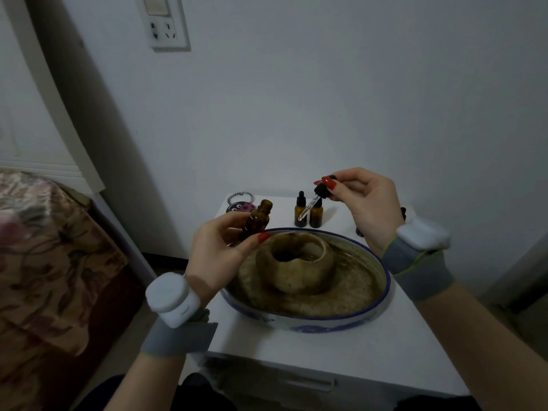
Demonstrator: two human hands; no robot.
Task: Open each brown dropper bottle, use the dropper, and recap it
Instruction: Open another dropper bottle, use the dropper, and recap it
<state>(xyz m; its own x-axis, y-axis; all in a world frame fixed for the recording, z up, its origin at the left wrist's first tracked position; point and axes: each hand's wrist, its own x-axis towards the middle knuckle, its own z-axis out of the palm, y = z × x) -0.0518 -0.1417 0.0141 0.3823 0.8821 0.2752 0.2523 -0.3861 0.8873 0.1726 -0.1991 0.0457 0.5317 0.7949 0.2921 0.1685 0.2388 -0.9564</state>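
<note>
My left hand (218,256) grips an open brown dropper bottle (258,218), tilted a little, above the left rim of the bowl. My right hand (363,203) pinches the black dropper cap (321,191) up at the right; its glass pipette (308,208) slants down to the left, its tip in the air. Behind the pipette, two capped brown dropper bottles (301,213) (316,216) stand side by side at the back of the white table. Another dark bottle (359,231) is mostly hidden behind my right wrist.
A big blue-rimmed bowl (382,295) of brownish liquid holds a round hollowed object (296,262) in the middle of the small white table (415,351). A beaded ring and a dark ladybird-patterned item (240,206) lie at the back left. A bed (44,247) stands to the left.
</note>
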